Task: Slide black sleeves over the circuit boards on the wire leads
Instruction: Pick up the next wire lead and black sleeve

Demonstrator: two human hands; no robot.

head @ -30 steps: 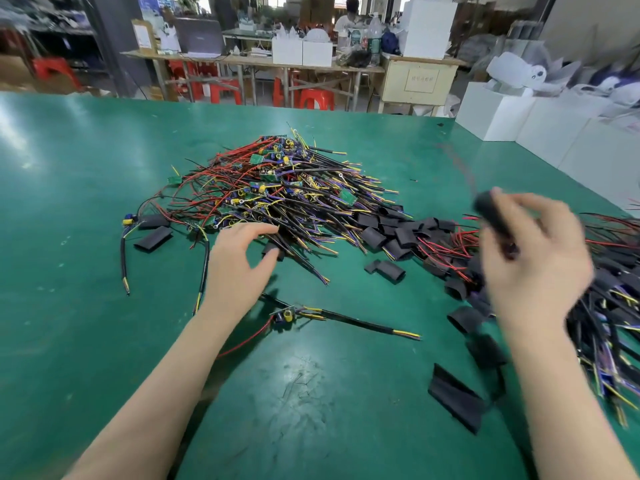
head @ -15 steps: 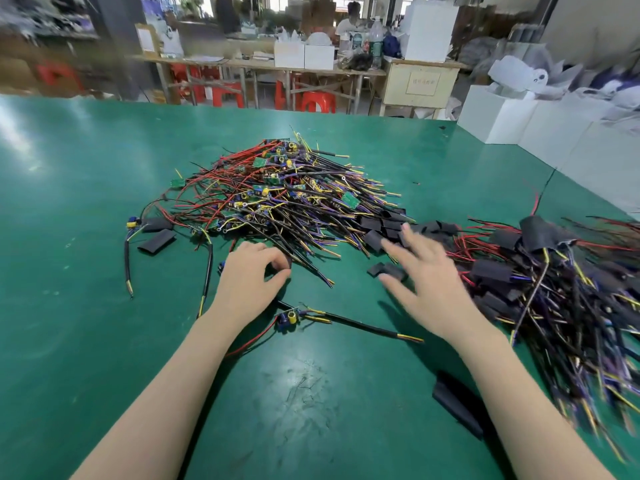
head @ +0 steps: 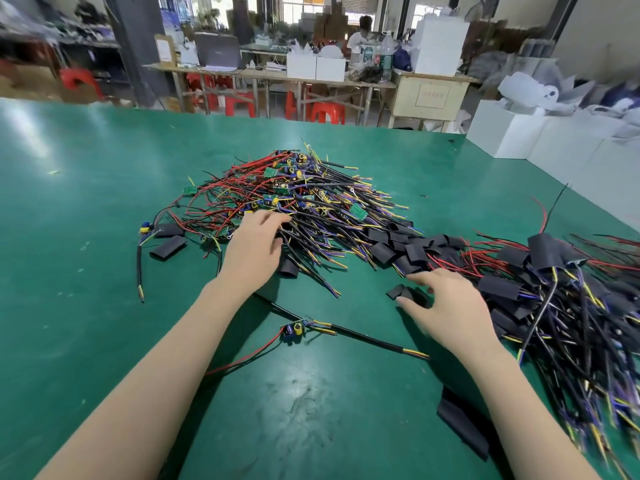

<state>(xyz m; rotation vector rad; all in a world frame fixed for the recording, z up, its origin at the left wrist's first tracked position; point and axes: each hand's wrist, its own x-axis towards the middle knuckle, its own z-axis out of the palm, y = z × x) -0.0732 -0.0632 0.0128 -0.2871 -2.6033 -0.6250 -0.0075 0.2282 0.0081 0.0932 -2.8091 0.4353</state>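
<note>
The person's left hand (head: pixel 254 249) reaches into the near edge of the heap of unsleeved boards and leads (head: pixel 294 202) at the middle of the green table (head: pixel 86 202); whether its fingers grip a lead cannot be told, since the wires hide the fingertips. The right hand (head: pixel 446 306) is spread, fingers relaxed, with fingertips touching a loose black sleeve (head: pixel 403 292) lying flat on the table, thumb at the sleeve's near edge. A cluster of spare sleeves (head: pixel 398 247) lies just beyond that hand. The sleeved assemblies (head: pixel 561 289) are heaped to its right. One bare circuit board on its lead (head: pixel 294 330) lies between the two forearms, touching neither. A flat sleeve (head: pixel 460 424) rests beside the right forearm.
</note>
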